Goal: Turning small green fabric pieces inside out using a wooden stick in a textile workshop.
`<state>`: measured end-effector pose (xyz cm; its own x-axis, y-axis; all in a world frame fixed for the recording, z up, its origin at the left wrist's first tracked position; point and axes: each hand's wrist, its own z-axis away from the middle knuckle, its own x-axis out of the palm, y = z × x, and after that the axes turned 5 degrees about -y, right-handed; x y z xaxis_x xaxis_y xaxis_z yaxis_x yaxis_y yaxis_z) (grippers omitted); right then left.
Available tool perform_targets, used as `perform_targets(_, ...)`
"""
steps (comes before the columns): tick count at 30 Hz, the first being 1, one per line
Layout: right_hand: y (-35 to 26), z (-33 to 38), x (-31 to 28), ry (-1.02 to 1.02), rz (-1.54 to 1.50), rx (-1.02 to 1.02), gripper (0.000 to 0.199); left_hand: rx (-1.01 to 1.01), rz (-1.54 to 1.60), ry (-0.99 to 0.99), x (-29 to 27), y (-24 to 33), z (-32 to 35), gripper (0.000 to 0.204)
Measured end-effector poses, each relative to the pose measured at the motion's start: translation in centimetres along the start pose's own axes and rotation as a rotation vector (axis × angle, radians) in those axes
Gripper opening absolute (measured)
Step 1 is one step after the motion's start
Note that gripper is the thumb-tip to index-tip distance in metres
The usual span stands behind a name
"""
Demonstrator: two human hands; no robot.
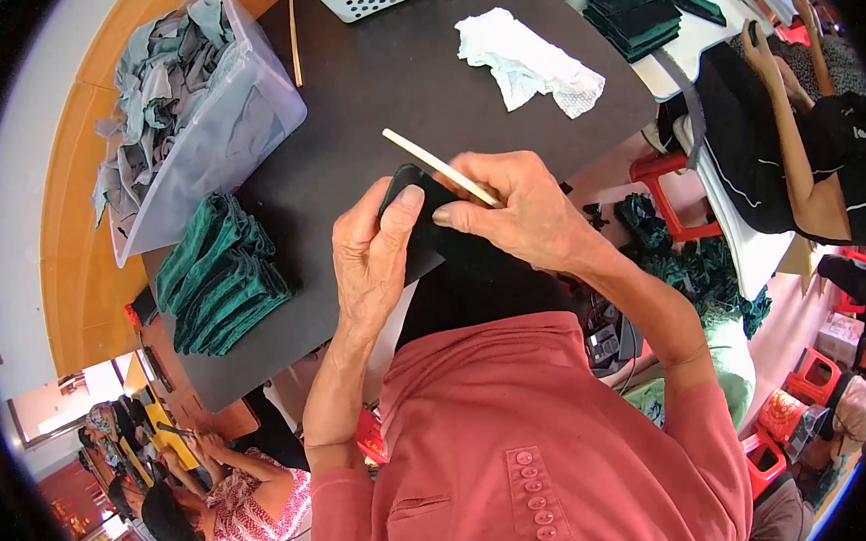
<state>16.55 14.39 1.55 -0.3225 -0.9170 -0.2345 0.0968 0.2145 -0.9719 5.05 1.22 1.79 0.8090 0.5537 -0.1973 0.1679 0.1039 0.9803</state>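
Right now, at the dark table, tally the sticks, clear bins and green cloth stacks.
Sticks: 2 (pale stick in the right hand, tan stick on the table)
Clear bin: 1
Green cloth stack: 1
Total: 4

Textile workshop, with stacked green cloth

No readable texts, labels, brands, numbers or signs anywhere.

The stick in the right grip is showing cream; the cloth in the left grip is looking blackish green. Left of both, folded cloths are showing deep green; beyond both, the counter is looking dark grey.
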Motion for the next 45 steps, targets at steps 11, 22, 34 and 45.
perform_targets(11, 2.1, 4.8, -0.8, 0.312, -0.092, -0.051, 0.022, -0.046, 0.403, 0.152, -2.1, -1.1, -2.5, 0.027)
perform_targets(22, 3.9, 9.6, 1.8, 0.271, -0.21, 0.117, 0.028, -0.038, 0.493, 0.102, -4.3, -2.3, -5.4, 0.024)
perform_targets(34, 2.5, 5.8, -0.5, 0.296, 0.315, -0.261, 0.028, 0.179, 0.518, -0.298, -4.0, 0.1, -5.4, 0.029)
perform_targets(45, 2.2, 4.7, 0.2, 0.291, 0.287, -0.304, 0.02, 0.129, 0.311, -0.224, -2.8, 1.8, -4.3, 0.026)
